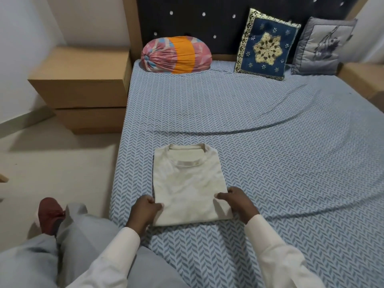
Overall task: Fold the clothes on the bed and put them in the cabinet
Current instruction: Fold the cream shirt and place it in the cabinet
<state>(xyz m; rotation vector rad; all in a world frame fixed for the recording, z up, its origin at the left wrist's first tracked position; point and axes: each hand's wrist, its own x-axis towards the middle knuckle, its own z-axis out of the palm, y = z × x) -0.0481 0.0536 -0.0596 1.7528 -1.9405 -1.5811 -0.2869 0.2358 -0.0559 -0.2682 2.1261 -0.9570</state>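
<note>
A: Where is the shirt?

B: The cream shirt (187, 183) lies flat on the bed (270, 132), folded into a neat rectangle. It is near the left edge of the mattress and close to the person. Its collar points toward the dark headboard (207, 17).

A: And what are the hands doing?

B: Both hold its near end. The left hand (145, 210) grips the left edge, with the fingers curled and the thumb lying on top of the fabric. The right hand (236, 202) grips the right edge the same way, thumb on top and fingers bent round the side. Both arms are in cream sleeves (270, 246).

A: Is the shirt lifted off the bed?

B: It looks to rest on the blue patterned sheet. Whether the near edge is raised at all cannot be told.

A: What else is on the bed?

B: Three things sit along the headboard, well apart from the shirt. A pink and orange bolster (175, 56) lies on the left. A dark blue cushion (267, 45) with a gold star leans in the middle, and a grey cushion (324, 46) leans just beside it on the right.

A: And off the bed?

B: A brown bedside unit (81, 80) stands against the wall, touching the bed's far left corner. Nearer, the person's leg in grey trousers (83, 235) reaches down to the pale floor (52, 163), ending in a red shoe (51, 215).
</note>
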